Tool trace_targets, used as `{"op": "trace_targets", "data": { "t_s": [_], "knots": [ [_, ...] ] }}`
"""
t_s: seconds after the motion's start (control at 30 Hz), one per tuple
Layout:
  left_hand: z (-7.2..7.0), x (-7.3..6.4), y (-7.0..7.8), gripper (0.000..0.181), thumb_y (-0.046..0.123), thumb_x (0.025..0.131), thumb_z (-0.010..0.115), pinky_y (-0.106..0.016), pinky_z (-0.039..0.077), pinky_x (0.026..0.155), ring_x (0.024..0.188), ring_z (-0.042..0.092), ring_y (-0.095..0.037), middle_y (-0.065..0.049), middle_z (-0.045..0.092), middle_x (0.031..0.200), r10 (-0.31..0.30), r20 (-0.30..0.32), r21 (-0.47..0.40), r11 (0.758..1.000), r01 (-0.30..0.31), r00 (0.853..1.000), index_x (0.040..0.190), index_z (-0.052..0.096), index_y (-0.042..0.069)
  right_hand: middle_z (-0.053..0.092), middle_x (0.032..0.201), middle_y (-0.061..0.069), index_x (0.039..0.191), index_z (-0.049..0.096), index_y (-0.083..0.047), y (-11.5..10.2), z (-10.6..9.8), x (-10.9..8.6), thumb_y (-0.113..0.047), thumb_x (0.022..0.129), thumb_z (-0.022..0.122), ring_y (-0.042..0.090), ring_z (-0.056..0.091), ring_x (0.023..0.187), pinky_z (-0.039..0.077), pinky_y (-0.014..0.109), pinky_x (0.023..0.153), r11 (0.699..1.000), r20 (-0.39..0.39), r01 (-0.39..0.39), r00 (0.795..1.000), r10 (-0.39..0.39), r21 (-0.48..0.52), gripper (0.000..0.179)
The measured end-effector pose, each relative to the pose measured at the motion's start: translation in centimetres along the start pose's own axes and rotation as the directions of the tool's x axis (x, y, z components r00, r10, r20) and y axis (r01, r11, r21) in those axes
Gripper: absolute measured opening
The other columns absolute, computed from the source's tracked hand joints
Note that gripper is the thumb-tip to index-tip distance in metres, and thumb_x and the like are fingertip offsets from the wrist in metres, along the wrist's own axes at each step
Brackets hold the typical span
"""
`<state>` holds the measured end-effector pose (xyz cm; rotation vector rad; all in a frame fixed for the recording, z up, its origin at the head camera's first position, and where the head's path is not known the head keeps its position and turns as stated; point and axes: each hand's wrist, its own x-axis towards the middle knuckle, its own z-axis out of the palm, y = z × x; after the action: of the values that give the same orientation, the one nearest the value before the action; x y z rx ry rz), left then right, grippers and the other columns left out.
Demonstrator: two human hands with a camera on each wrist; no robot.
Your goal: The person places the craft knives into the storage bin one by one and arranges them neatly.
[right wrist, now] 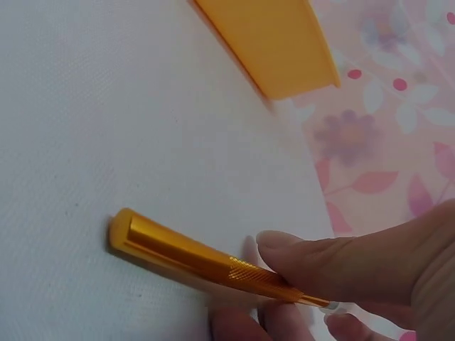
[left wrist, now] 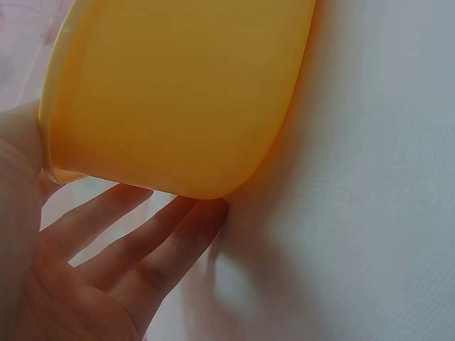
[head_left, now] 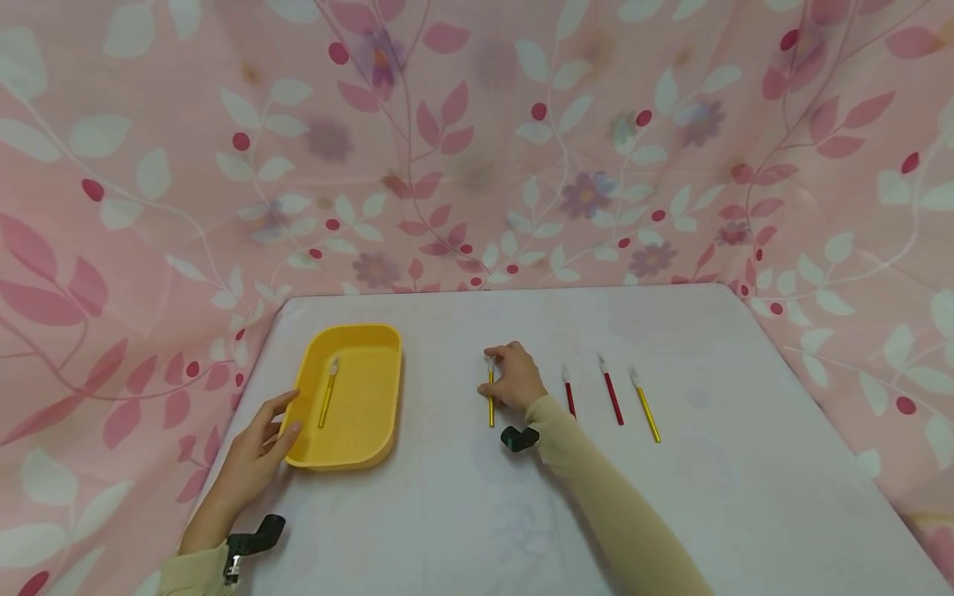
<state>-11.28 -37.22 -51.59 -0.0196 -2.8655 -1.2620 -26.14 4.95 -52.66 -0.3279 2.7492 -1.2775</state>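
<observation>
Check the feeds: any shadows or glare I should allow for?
Head view: fairly even light; left wrist: dimmer, soft shadow on the white tablecloth beside the yellow tray; right wrist: also dim, glossy streak along the gold craft knife.

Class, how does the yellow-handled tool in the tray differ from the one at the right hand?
The tray tool lies in the yellow tray; the other tool is outside. No hand touches the tray tool; the right hand pinches the other tool. In the head view, the tray tool slants; the other tool runs almost straight up the picture. Both have yellow handles.
</observation>
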Motion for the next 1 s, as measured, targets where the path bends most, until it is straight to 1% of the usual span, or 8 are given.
{"op": "trace_targets", "data": {
  "t_s": [0.17, 0.3, 0.4, 0.5, 0.6, 0.67, 0.83, 1.0],
  "knots": [
    [0.0, 0.0, 0.0, 0.062, 0.028, 0.115, 0.061, -0.073, 0.043, 0.109, 0.135, 0.054, -0.057, -0.03, 0.042, 0.162, -0.001, -0.006, 0.005, 1.0, 0.001, 1.0, 0.17, 0.036, 0.015, 0.062, 0.121, 0.015, 0.14, 0.071, -0.002, 0.0, -0.2, -0.1, -0.006, 0.078, 0.098, 0.034, 0.061, 0.111, 0.056, 0.047, 0.099, 1.0, -0.033, 0.018, 0.999, -0.017, 0.012, 0.068],
    [0.0, 0.0, 0.1, 0.062, 0.027, 0.115, 0.061, -0.072, 0.044, 0.109, 0.135, 0.054, -0.057, -0.03, 0.041, 0.162, -0.001, -0.006, 0.008, 1.0, 0.001, 1.0, 0.17, 0.036, 0.015, 0.063, 0.123, 0.016, 0.14, 0.071, -0.002, 0.2, -0.3, -0.2, -0.005, 0.077, 0.099, 0.033, 0.059, 0.113, 0.053, 0.047, 0.103, 0.999, -0.031, 0.016, 0.999, -0.015, 0.044, 0.068],
    [0.0, 0.0, 0.1, 0.062, 0.026, 0.115, 0.061, -0.072, 0.044, 0.109, 0.135, 0.054, -0.057, -0.03, 0.042, 0.162, 0.0, -0.004, 0.012, 1.0, 0.0, 1.0, 0.17, 0.035, 0.015, 0.065, 0.124, 0.014, 0.139, 0.071, -0.002, 0.2, -0.4, -0.3, -0.006, 0.077, 0.099, 0.029, 0.06, 0.104, 0.054, 0.042, 0.098, 0.996, -0.03, 0.013, 1.0, -0.01, 0.086, 0.067],
    [0.1, 0.0, 0.1, 0.062, 0.026, 0.115, 0.061, -0.072, 0.045, 0.108, 0.135, 0.055, -0.057, -0.03, 0.042, 0.162, 0.001, -0.004, 0.012, 1.0, -0.001, 1.0, 0.17, 0.035, 0.015, 0.067, 0.127, 0.013, 0.139, 0.071, -0.004, 0.0, -0.6, -0.5, -0.006, 0.079, 0.098, 0.023, 0.063, 0.09, 0.058, 0.035, 0.086, 0.988, -0.016, -0.004, 1.0, 0.007, 0.153, 0.066],
    [0.1, 0.0, 0.2, 0.062, 0.026, 0.114, 0.061, -0.074, 0.045, 0.108, 0.135, 0.054, -0.058, -0.03, 0.042, 0.162, -0.001, -0.001, 0.007, 1.0, 0.001, 1.0, 0.17, 0.035, 0.014, 0.067, 0.129, 0.015, 0.141, 0.069, -0.002, -0.5, -0.9, -0.6, -0.003, 0.081, 0.097, 0.019, 0.07, 0.078, 0.064, 0.031, 0.074, 0.969, 0.021, -0.01, 1.0, 0.005, 0.246, 0.067],
    [0.1, 0.0, 0.2, 0.063, 0.026, 0.114, 0.061, -0.075, 0.045, 0.108, 0.135, 0.053, -0.058, -0.03, 0.041, 0.162, -0.008, 0.004, -0.001, 1.0, 0.008, 1.0, 0.17, 0.034, 0.015, 0.066, 0.131, 0.018, 0.144, 0.067, 0.0, -0.8, -1.1, -0.7, -0.001, 0.083, 0.096, 0.02, 0.075, 0.073, 0.066, 0.033, 0.068, 0.948, 0.053, -0.007, 0.999, -0.011, 0.317, 0.068],
    [0.1, -0.1, 0.3, 0.063, 0.027, 0.115, 0.061, -0.075, 0.044, 0.109, 0.137, 0.052, -0.058, -0.03, 0.04, 0.164, -0.018, 0.003, -0.002, 1.0, 0.018, 1.0, 0.17, 0.034, 0.016, 0.066, 0.133, 0.021, 0.146, 0.066, 0.0, -2.0, -1.6, -1.0, 0.0, 0.086, 0.092, 0.023, 0.08, 0.077, 0.066, 0.032, 0.071, 0.907, 0.086, 0.034, 0.993, -0.076, 0.419, 0.066],
    [0.1, -0.1, 0.3, 0.063, 0.027, 0.115, 0.061, -0.075, 0.043, 0.11, 0.137, 0.051, -0.058, -0.03, 0.039, 0.164, -0.024, 0.007, -0.007, 1.0, 0.024, 1.0, 0.17, 0.034, 0.015, 0.065, 0.137, 0.023, 0.146, 0.066, -0.003, -3.4, -2.0, -1.5, -0.001, 0.089, 0.091, 0.025, 0.08, 0.076, 0.059, 0.027, 0.074, 0.893, 0.086, 0.069, 0.989, -0.119, 0.446, 0.062]
  ]
}}
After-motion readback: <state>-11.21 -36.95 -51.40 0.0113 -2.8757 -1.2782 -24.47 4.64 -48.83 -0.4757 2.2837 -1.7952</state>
